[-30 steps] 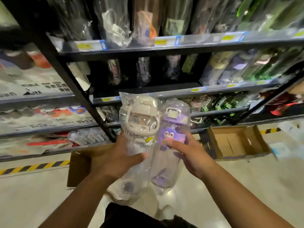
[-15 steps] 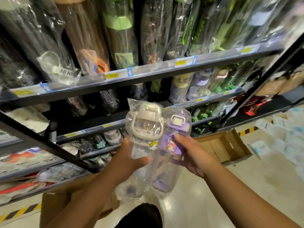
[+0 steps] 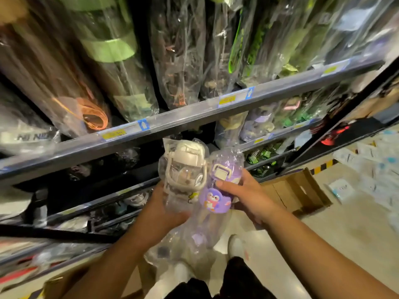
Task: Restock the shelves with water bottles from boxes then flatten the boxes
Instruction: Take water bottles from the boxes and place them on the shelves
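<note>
head view: cream bottle (image 3: 183, 169) with loop handle, bagged in clear plastic, gripped by the left hand (image 3: 159, 214); touching it, a bagged purple bottle (image 3: 218, 190) with penguin badge, gripped by the right hand (image 3: 246, 195), both below a shelf (image 3: 194, 114) of wrapped bottles (image 3: 112, 61). open cardboard box (image 3: 302, 190) on the floor (image 3: 323, 234).

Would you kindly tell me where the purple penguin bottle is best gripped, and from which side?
Grip the purple bottle around the penguin sleeve just below the lid, coming from the right, as the right hand does. The cream bottle in the left hand lies against its left side, and the loose bag lower down would likely slip.
</note>
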